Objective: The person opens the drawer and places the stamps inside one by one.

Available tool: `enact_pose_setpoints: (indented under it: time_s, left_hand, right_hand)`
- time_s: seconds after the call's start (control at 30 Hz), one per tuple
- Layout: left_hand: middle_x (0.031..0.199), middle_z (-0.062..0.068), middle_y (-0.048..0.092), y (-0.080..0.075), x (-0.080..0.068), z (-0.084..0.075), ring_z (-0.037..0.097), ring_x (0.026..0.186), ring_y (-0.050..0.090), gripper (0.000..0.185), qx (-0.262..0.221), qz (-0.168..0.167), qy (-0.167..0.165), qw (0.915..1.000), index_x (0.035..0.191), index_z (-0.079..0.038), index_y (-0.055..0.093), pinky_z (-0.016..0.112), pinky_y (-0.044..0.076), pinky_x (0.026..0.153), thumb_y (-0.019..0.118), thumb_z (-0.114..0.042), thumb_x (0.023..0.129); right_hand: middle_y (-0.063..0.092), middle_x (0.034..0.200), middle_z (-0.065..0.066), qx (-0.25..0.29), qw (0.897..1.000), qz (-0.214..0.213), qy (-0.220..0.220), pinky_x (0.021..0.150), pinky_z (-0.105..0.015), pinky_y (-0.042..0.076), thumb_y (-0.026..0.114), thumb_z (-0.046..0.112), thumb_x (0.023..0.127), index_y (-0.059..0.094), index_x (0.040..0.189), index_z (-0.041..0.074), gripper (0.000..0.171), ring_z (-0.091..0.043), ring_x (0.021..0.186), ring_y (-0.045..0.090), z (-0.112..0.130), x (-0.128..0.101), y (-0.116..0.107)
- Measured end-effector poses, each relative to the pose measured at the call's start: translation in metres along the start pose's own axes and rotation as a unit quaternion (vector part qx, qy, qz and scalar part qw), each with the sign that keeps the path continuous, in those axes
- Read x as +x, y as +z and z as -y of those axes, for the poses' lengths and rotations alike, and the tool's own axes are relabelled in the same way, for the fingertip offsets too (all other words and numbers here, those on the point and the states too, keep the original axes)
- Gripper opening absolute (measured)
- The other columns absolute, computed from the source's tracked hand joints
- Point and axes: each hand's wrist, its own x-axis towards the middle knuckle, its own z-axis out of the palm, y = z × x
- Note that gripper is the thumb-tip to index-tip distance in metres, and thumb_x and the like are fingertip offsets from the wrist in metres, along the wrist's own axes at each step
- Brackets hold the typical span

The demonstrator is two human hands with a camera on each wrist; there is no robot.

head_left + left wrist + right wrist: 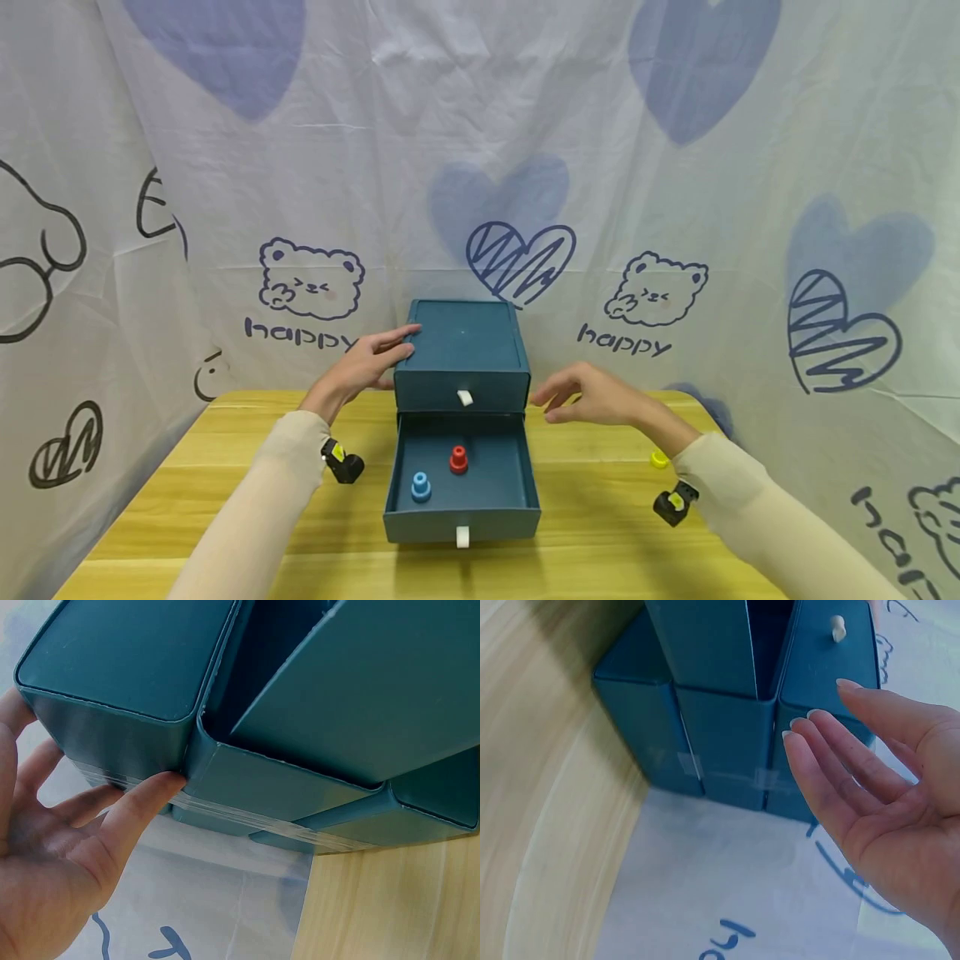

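Observation:
A teal two-drawer box (462,343) stands at the table's far middle. Its upper drawer is shut, with a white pull tab (465,397). The lower drawer (461,515) is pulled out and holds a red peg (458,459) and a blue peg (421,487). My left hand (378,354) rests on the box's top left edge with straight fingers; in the left wrist view the thumb (146,791) touches the box (135,652) at its side. My right hand (573,396) hovers open just right of the box, palm toward it, apart from the box (720,742) in the right wrist view.
A yellow peg (659,457) lies on the wooden table (600,533) to the right, near my right forearm. A printed white cloth (675,167) hangs behind and on both sides. Black wrist cameras (342,461) sit under each forearm.

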Motion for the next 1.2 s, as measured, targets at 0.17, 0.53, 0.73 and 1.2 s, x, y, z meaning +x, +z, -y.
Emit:
enact_pose_setpoints:
  time_s: [0.17,0.53,0.73,1.2]
  left_hand:
    - [0.172,0.016,0.022,0.000,0.000,0.000,0.042,0.157,0.026,0.058,-0.002,0.001,0.000,1.0000,0.162,-0.024,0.035,0.064,0.047,0.110,0.052,-0.038,0.109]
    - [0.172,0.017,0.022,0.000,0.000,0.001,0.043,0.156,0.026,0.058,0.001,0.000,0.001,1.0000,0.162,-0.024,0.036,0.066,0.046,0.109,0.053,-0.039,0.108]
    - [0.171,0.017,0.024,0.001,0.001,0.003,0.044,0.156,0.027,0.059,0.007,-0.004,0.003,1.0000,0.162,-0.024,0.037,0.066,0.046,0.109,0.053,-0.040,0.108]
    - [0.171,0.017,0.024,0.000,0.000,0.002,0.043,0.156,0.028,0.057,0.000,-0.009,0.000,1.0000,0.161,-0.025,0.038,0.065,0.048,0.108,0.053,-0.039,0.108]
  right_hand:
    - [0.076,0.119,-0.013,-0.005,1.000,-0.011,-0.003,0.091,-0.035,0.063,0.074,0.008,0.094,0.076,0.120,0.007,0.026,-0.022,0.101,0.075,-0.010,-0.011,-0.008]
    - [0.075,0.119,-0.019,0.011,1.000,-0.017,0.021,0.091,-0.034,0.063,0.074,0.007,0.094,0.074,0.119,0.001,0.026,-0.029,0.103,0.075,-0.027,-0.036,-0.016]
    - [0.075,0.120,-0.019,0.011,0.999,-0.029,0.032,0.089,-0.031,0.064,0.073,0.010,0.095,0.074,0.120,0.001,0.026,-0.031,0.104,0.075,-0.033,-0.048,-0.021]
    - [0.075,0.121,-0.016,0.002,0.997,-0.048,0.057,0.083,-0.020,0.060,0.075,0.018,0.095,0.074,0.121,0.005,0.028,-0.025,0.104,0.075,-0.058,-0.078,-0.027]
